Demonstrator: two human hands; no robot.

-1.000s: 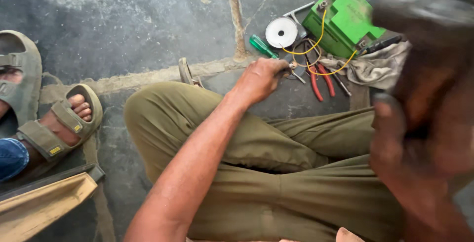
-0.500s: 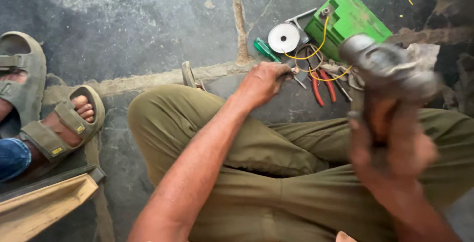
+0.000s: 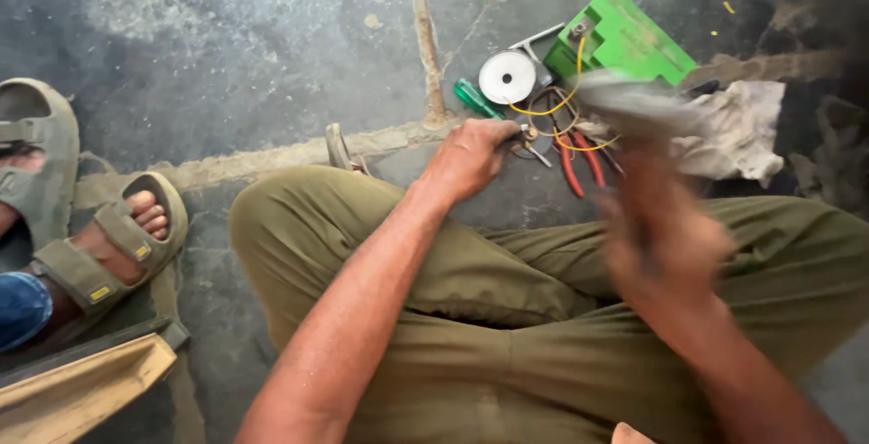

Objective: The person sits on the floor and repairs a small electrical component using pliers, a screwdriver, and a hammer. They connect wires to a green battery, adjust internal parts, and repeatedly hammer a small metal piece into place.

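Observation:
My left hand (image 3: 469, 156) reaches past my knee to the floor, fingers closed on a small metal part (image 3: 528, 133) tied to yellow wires (image 3: 568, 100). My right hand (image 3: 665, 236) is blurred with motion and grips the handle of a hammer (image 3: 638, 109), whose grey head is over the wires and red-handled pliers (image 3: 579, 162). Behind them lie a green box (image 3: 629, 41), a white spool (image 3: 507, 77) and a green-handled screwdriver (image 3: 475, 98). I sit cross-legged in olive trousers (image 3: 507, 317).
Another person's sandalled feet (image 3: 109, 236) rest at the left on the stone floor. A wooden piece (image 3: 77, 390) lies at the bottom left. A dirty white rag (image 3: 738, 127) sits right of the tools. A raised cement seam (image 3: 272, 154) crosses the floor.
My right hand has swung the hammer down and leftwards, from close to the camera to just over the wires. My left hand has stayed on the small part.

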